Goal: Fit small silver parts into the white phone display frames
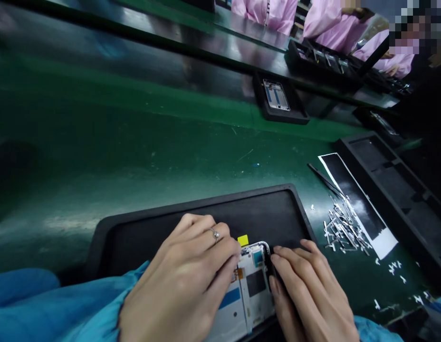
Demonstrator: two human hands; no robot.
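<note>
A left hand (181,275) and a right hand (313,289) flanked an opened phone-like device (254,285) over a black tray (199,203).

The device sat at the near part of the tray, its silvery inside facing up, a yellow tab (243,240) at its top edge. The left fingers curled over its upper left, their tips hidden; the right fingers lay along its right edge; whether either hand pinched anything could not be told. Rightward on the green bench (188,147) were dark tweezers (323,178), a pile of thin strips (343,225) and a black-and-white sheet (359,204).
</note>
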